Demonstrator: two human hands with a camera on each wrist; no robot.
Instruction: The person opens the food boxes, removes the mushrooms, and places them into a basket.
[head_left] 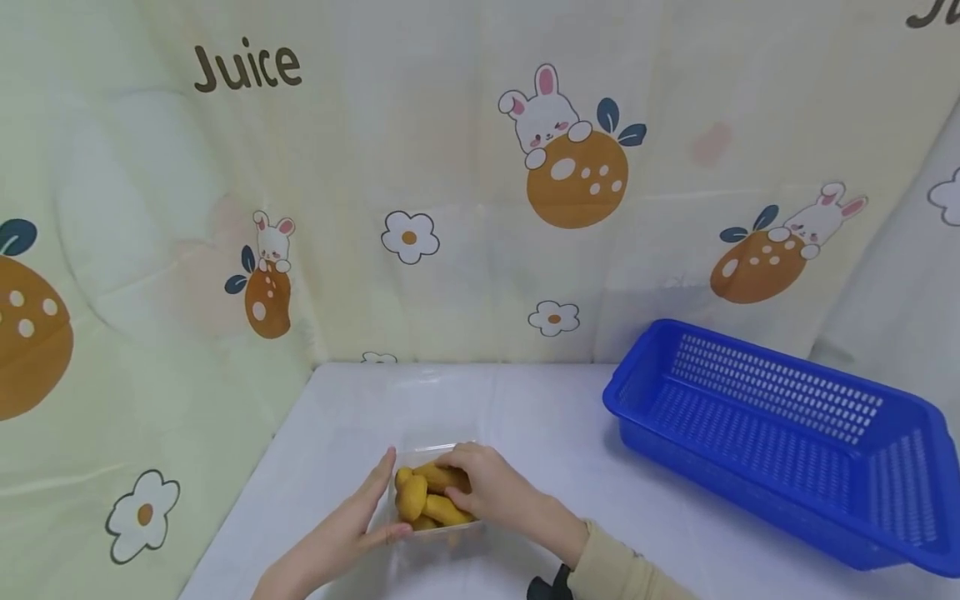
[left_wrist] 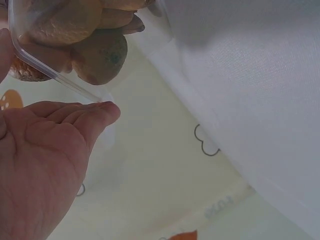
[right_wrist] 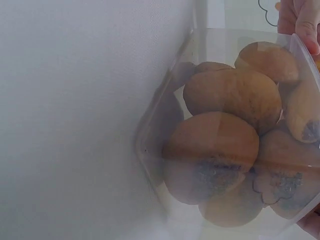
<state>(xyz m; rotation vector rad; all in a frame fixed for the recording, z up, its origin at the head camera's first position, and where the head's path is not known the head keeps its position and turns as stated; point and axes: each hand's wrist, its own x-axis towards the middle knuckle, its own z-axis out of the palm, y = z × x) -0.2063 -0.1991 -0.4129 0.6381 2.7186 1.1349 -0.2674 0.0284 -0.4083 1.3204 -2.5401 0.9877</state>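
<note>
A clear plastic box (right_wrist: 220, 37) in the right wrist view holds several yellow-brown, fruit-like pieces (right_wrist: 232, 97), rounded, some with dark speckled ends. From the head view they look yellow, some of them elongated (head_left: 448, 510). My left hand (head_left: 341, 529) is at the box's left side, its fingers straight and its thumb by the near edge. In the left wrist view, those fingertips (left_wrist: 107, 107) lie right at the rim. Reaching in from the right, my right hand (head_left: 498, 487) pinches one yellow piece (head_left: 441, 477) between thumb and fingers, over the other pieces.
A large blue perforated basket (head_left: 720, 479) stands on the right of the white-covered table (head_left: 540, 417). Behind and to the left hangs a pale curtain (head_left: 457, 150) printed with rabbits, oranges and flowers. A small black object (head_left: 551, 586) shows by the right sleeve.
</note>
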